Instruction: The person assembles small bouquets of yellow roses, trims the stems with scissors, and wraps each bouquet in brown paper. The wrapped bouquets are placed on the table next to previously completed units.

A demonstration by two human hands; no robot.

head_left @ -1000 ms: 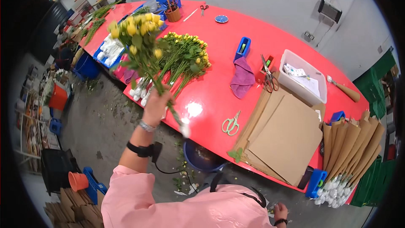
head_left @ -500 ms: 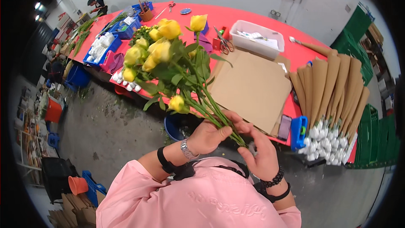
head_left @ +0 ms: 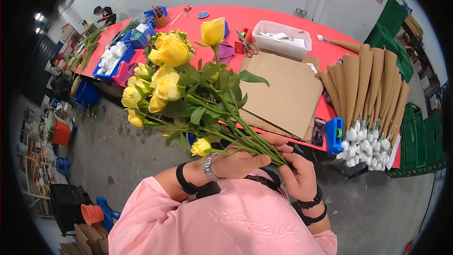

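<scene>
A bunch of yellow roses (head_left: 172, 52) with green leaves slants across the front of me, its heads toward the upper left. My left hand (head_left: 238, 163) is closed round the lower stems, thumb lying along them. At the cut ends, my right hand (head_left: 301, 177) has its fingers and thumb closed about the stem tips. One lower yellow rose (head_left: 201, 147) sticks out just above my left wrist. Beyond the stems, brown cardboard sheets (head_left: 281, 89) lie stacked on the red table (head_left: 226, 16).
Brown paper cones (head_left: 377, 82) with white-wrapped ends are piled at the right, beside a blue tape dispenser (head_left: 335, 137) and a phone (head_left: 318, 131). Farther back are scissors (head_left: 247, 46) and a white plastic bin (head_left: 283, 49). Blue crates (head_left: 140, 38) stand left; another person (head_left: 106, 15) works far off.
The rose heads have tilted lower and to the left, and the stem ends have shifted slightly right. Both hands have moved a little right and down, still on the stems.
</scene>
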